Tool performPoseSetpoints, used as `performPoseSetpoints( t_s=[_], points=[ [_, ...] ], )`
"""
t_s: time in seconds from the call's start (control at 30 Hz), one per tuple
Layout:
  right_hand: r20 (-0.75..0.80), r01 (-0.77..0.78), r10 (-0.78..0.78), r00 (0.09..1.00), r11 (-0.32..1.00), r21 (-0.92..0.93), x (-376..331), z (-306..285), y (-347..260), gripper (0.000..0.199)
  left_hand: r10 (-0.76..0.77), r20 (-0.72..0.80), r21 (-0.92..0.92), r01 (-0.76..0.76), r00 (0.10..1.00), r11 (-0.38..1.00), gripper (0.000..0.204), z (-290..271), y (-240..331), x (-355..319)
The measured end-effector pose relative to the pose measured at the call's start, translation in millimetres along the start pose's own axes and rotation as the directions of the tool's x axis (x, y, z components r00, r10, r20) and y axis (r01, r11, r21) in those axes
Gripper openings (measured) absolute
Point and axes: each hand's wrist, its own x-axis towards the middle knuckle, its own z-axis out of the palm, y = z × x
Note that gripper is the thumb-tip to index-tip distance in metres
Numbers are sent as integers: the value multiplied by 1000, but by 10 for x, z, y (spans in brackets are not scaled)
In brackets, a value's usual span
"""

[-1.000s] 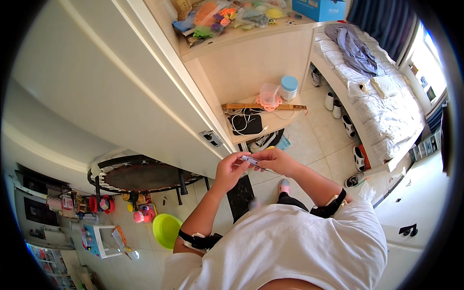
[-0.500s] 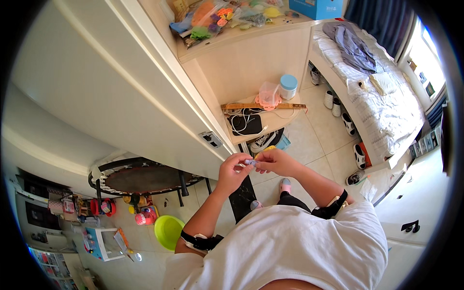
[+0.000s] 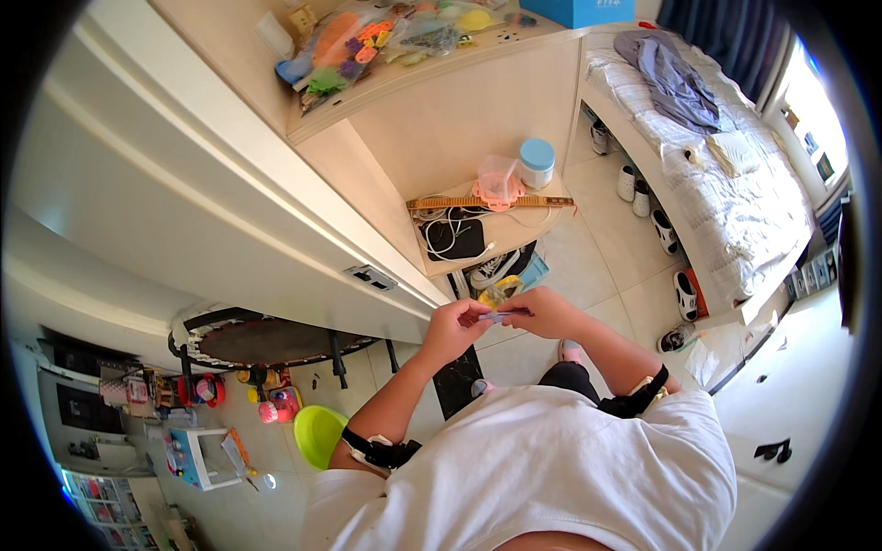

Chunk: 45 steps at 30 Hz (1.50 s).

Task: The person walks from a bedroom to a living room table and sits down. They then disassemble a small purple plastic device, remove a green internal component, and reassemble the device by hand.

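My left hand (image 3: 454, 329) and my right hand (image 3: 540, 313) are held in front of me, close together, with their fingers pinched. Between the fingertips lies a small, thin lilac piece (image 3: 499, 316), with a darker stretch toward the right hand. It spans the gap between both hands, and each hand grips one end. What kind of thing it is I cannot make out, as the fingers cover part of it. Just beyond the hands, on the floor under a low shelf, are a yellow item (image 3: 501, 290) and a black-and-white sneaker (image 3: 494, 268).
A white door (image 3: 276, 239) stands at my left. The low shelf (image 3: 514, 227) ahead bears a tub (image 3: 537, 163), cables and a long wooden strip. Shoes line the bed (image 3: 726, 211) at right. A trampoline (image 3: 266, 341) and a green basin (image 3: 317, 437) are at left.
The lilac piece now shows longer and thinner, with a dark part in view. My hands have drawn slightly apart. The door and shelf have shifted left in the view.
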Motion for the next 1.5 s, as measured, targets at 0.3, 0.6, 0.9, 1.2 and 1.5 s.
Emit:
performPoseSetpoints(
  t_s=[0.3, 0.6, 0.9, 1.2, 1.5],
  points=[
    [120, 8, 15, 993, 982, -189, -13, -778, 758, 19, -227, -26, -22, 227, 974, 974, 20, 868, 94, 635],
    [517, 74, 1, 856, 989, -125, 100, -944, 1310, 23, -403, -247, -130, 382, 881, 915, 20, 1623, -170, 534],
    [705, 104, 17, 709, 986, -129, 243, -450, 1531, 23, -566, -271, -276, 500, 779, 821, 19, 1761, -447, 137],
    [805, -40, 225, 549, 969, -243, 190, -55, 1653, 19, -615, -156, -400, 520, 773, 755, 20, 1982, -932, -199],
    [858, -64, 298, 418, 952, -299, 134, 279, 1655, 16, -650, -132, -434, 546, 748, 716, 20, 2123, -1068, -495]
  ],
)
